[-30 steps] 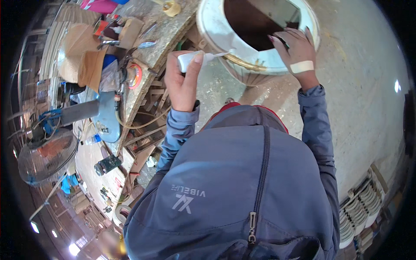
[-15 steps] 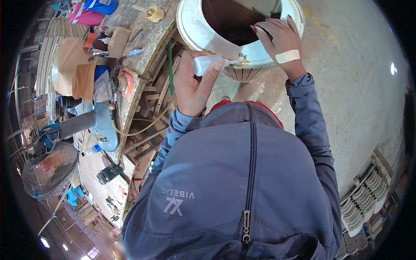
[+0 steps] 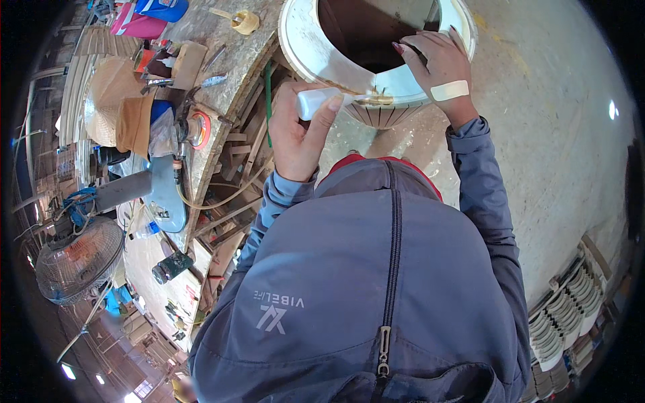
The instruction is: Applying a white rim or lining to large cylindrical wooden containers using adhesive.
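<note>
My left hand [image 3: 298, 134] is closed round a small white squeeze bottle [image 3: 317, 103], which lies tilted with its narrow nozzle pointing right. The nozzle tip is at the near rim of a round, hollow white piece [image 3: 306, 54], by a seam with brownish stains. Dark slits run down the outside of this piece below the rim. My right hand [image 3: 440, 70] rests on the right side of the rim, fingers spread over its edge toward the dark opening. A pale adhesive strip [image 3: 449, 90] is stuck near the right wrist.
A cluttered workbench [image 3: 235, 60] runs along the left, with a red-rimmed power tool [image 3: 199, 131], a straw hat [image 3: 104, 101] and a dark jar [image 3: 172, 267]. A fan [image 3: 80, 258] stands farther left. Wood scraps lie under the bench. Stacked curved pieces [image 3: 561, 312] stand at lower right.
The bottle has turned slightly flatter, its nozzle still at the rim seam. The right hand stays on the rim. The whole view has shifted a little.
</note>
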A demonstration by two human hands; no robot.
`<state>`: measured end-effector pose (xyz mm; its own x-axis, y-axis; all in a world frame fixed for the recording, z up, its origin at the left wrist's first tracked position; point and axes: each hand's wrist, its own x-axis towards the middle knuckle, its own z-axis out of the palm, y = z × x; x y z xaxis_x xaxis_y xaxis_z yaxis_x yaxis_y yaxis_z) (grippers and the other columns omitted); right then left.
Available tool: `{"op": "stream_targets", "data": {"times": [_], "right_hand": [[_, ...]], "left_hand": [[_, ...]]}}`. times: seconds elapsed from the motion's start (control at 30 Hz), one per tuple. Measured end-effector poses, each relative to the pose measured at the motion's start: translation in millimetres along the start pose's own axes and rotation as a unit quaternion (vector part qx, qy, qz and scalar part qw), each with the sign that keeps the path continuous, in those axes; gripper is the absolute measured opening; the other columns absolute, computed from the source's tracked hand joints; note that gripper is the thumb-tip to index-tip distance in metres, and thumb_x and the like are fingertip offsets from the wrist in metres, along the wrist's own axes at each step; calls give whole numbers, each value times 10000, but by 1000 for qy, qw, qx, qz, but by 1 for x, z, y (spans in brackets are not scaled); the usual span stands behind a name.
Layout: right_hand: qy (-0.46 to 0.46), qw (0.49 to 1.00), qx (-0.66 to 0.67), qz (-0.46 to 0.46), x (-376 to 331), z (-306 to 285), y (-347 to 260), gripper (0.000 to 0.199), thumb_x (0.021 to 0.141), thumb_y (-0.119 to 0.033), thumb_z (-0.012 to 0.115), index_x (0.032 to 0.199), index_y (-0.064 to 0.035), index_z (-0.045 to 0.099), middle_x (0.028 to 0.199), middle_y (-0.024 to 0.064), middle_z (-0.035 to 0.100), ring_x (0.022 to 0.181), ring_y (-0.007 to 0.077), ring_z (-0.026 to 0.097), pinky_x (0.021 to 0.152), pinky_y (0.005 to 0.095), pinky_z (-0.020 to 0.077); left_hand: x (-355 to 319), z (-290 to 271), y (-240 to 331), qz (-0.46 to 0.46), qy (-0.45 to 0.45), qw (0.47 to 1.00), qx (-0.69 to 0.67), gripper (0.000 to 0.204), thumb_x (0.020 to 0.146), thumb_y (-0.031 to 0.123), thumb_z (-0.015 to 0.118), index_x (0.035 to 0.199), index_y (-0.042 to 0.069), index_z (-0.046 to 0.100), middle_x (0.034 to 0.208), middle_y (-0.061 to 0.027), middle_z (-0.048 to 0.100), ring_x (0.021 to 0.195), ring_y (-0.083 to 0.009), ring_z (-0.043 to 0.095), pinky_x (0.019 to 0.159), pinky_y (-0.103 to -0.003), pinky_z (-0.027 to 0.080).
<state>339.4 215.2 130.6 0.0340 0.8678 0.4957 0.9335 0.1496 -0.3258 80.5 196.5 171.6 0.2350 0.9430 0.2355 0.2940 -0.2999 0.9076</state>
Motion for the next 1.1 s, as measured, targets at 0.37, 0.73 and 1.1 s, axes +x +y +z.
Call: {"op": "stream_targets", "data": {"times": [0.37, 0.73, 1.1], "right_hand": [[-14, 1000, -14, 1, -1, 2, 2, 271, 950, -328, 615, 1100, -132, 729, 1131, 88, 711, 1132, 264, 629, 1140, 468, 330], [-14, 1000, -15, 0, 0, 3, 1, 270, 949, -330, 620, 1087, -128, 733, 1117, 90, 715, 1127, 264, 633, 1138, 463, 332], [-35, 999, -2, 15, 2, -3, -3, 248, 923, -296, 643, 1078, -124, 734, 1118, 103, 711, 1145, 266, 624, 1147, 474, 309]], "left_hand": [[0, 8, 3, -2, -10, 999, -48, 324, 915, 226, 744, 1064, -10, 579, 901, -85, 658, 795, -114, 597, 710, -259, 483], [-1, 9, -2, 13, -21, 999, -24, 336, 901, 225, 756, 1073, -4, 580, 879, -104, 681, 776, -130, 625, 697, -274, 495], [-10, -9, -4, -27, 2, 999, -20, 308, 922, 205, 736, 1069, -9, 571, 856, -64, 655, 783, -112, 606, 708, -253, 484]]}}
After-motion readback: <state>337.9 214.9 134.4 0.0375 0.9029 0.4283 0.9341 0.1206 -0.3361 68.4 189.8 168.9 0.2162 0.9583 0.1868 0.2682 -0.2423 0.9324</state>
